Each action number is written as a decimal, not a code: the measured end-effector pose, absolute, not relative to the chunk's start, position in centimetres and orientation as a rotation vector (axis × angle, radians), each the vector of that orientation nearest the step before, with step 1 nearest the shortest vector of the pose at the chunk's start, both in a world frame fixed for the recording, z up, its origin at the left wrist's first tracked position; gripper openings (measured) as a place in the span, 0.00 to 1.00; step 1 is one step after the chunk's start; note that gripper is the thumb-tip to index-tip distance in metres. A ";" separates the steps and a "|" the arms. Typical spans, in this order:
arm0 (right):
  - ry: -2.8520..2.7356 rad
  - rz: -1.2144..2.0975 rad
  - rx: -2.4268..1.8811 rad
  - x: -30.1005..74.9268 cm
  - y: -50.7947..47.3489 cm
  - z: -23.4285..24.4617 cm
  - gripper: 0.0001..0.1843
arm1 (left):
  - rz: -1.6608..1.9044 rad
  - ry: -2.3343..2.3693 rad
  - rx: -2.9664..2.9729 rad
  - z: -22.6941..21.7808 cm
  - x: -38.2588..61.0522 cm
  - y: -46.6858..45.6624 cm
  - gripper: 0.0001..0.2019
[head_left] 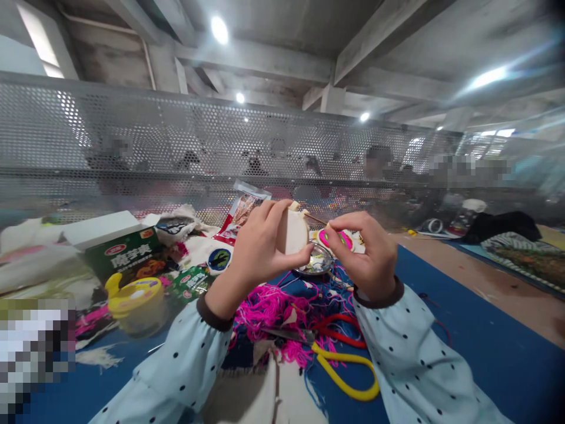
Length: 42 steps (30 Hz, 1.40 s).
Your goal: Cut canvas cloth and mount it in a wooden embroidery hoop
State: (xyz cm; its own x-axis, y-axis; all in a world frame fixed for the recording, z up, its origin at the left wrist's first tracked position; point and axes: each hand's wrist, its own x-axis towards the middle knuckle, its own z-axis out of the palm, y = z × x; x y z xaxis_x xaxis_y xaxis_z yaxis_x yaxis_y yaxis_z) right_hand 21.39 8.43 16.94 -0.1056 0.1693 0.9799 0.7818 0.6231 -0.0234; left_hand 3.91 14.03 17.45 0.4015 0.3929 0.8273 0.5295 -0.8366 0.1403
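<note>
My left hand (261, 242) grips a small round embroidery hoop (295, 232) with pale cloth in it, held upright above the table with its fitting at the top. My right hand (365, 250) pinches a thin brown rod (315, 219), whose far end reaches the hoop's top fitting. Whether the tip touches the fitting I cannot tell. Behind the hands are a shiny metal dish (318, 259) and a round piece with a pink pattern (336, 238). Below them lies a tangle of pink yarn (269, 309), with scissors (348, 365) with red and yellow handles.
At left stand a green box (123, 256) with its flap up and a yellow-lidded tub (136, 303). A green packet (190, 284), a dark round patch (219, 259) and a red packet (241, 213) lie nearby. A perforated metal screen (212, 141) rises behind the blue table (441, 318).
</note>
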 end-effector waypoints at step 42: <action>-1.542 0.045 -1.095 20.8 10.0 16.0 0.10 | -1.323 -0.990 -2.363 16.0 5.5 13.9 0.34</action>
